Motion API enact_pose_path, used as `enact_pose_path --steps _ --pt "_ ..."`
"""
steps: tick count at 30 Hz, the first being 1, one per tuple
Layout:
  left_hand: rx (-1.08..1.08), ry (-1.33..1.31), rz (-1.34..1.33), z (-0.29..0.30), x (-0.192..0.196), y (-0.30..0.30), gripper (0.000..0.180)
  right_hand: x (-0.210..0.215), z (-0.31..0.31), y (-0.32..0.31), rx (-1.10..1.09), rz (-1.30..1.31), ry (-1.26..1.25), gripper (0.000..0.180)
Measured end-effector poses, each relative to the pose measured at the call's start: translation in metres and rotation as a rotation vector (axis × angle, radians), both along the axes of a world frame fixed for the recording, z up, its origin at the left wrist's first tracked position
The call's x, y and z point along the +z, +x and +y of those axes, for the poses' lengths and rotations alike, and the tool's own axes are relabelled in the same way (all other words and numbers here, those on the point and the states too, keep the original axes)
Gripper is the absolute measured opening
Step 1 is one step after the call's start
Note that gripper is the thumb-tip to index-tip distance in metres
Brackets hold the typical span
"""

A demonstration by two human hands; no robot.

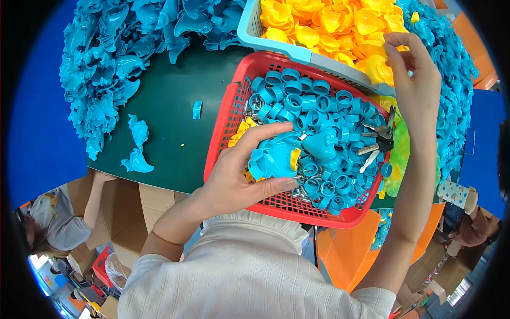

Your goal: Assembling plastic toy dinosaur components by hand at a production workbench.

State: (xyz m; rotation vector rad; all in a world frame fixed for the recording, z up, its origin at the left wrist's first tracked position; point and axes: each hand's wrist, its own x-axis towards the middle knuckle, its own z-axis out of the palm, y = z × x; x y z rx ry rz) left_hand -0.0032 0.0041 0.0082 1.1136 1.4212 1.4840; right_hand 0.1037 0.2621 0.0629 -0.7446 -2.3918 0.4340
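Observation:
My left hand (pixel 237 162) is closed around a hollow blue plastic shell (pixel 272 157) above a red basket (pixel 220 130). A yellow bit (pixel 295 159) shows at the shell's right edge. Just right of it, a smooth blue domed piece (pixel 322 143) sits over many blue plastic rings (pixel 344 98). Over the far light-blue crate (pixel 303 55), my right hand (pixel 417 66) has thumb and forefinger pinched together among yellow plastic cups (pixel 332 24). One yellow cup (pixel 377 69) overlaps the crate's rim beside that hand; whether the fingers grip it, I cannot tell.
Piles of blue plastic shells (pixel 106 64) cover the far left of the dark green table (pixel 172 90). More blue parts (pixel 451 80) are heaped right. Keys (pixel 380 141) lie at the basket's right side, by a green bag (pixel 401 162). Another person (pixel 64 215) is at lower left.

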Motion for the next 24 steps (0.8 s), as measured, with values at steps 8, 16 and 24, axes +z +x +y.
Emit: enact_pose_path --steps 8,16,24 --pt "0.013 0.0 0.0 0.0 0.0 -0.002 0.063 0.0 -0.02 0.007 0.095 0.264 -0.324 0.012" --pt "-0.061 0.136 -0.196 -0.005 -0.005 0.0 0.072 -0.021 -0.103 0.003 0.423 0.26 -0.924 0.024" --pt "-0.003 0.079 -0.208 -0.006 -0.005 -0.003 0.073 -0.027 -0.097 0.009 0.52 0.098 -0.465 0.03"
